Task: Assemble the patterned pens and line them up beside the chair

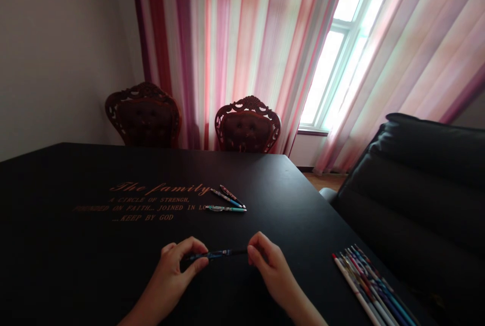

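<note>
A dark blue patterned pen (pixel 220 253) is held level above the black table (pixel 68 265), stretched between both hands. My left hand (pixel 182 263) pinches its left end between thumb and fingers. At the other end, the thumb and fingers of my right hand (pixel 267 260) close on the pen's dark tip. Beyond the hands lie a teal pen (pixel 227 208), a blue and white pen (pixel 227 198) and a dark patterned pen (pixel 232 195), close together. The pen's two ends are hidden in my fingers.
Several pens and pencils (pixel 369 285) lie side by side near the table's right edge. Gold lettering (pixel 159 189) runs across the tabletop. Two carved chairs (pixel 248 126) stand behind the table, and a black leather sofa (pixel 417 204) is on the right.
</note>
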`<state>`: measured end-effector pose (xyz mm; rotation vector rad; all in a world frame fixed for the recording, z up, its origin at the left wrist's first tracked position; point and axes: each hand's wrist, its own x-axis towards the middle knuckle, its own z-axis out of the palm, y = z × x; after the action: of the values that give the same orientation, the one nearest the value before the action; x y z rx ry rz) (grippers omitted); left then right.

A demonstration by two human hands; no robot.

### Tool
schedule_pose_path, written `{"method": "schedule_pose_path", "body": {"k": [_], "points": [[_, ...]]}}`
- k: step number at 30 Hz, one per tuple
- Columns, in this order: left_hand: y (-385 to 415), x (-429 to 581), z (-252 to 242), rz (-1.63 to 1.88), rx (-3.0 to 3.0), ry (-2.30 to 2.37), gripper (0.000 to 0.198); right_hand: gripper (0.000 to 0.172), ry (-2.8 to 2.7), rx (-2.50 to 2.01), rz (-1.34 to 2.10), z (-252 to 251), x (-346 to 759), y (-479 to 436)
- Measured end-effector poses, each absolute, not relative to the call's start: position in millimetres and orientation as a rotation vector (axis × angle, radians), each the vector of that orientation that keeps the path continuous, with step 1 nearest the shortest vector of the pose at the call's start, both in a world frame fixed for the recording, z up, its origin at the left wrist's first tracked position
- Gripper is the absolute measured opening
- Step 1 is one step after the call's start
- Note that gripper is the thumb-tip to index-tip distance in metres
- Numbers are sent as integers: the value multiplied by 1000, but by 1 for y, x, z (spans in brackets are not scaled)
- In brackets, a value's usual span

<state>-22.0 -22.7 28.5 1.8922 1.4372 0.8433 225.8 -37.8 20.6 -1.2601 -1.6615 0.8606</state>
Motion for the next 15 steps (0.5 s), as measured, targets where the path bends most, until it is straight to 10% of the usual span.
{"method": "schedule_pose_path", "body": {"k": [8, 15], "points": [[-29, -20, 24, 924, 2131, 1392, 13, 62, -1497, -1419, 980, 3, 220, -35], [-25, -22, 22, 917, 1964, 1446, 17, 39, -1587, -1215, 904, 17, 224, -37]]}}
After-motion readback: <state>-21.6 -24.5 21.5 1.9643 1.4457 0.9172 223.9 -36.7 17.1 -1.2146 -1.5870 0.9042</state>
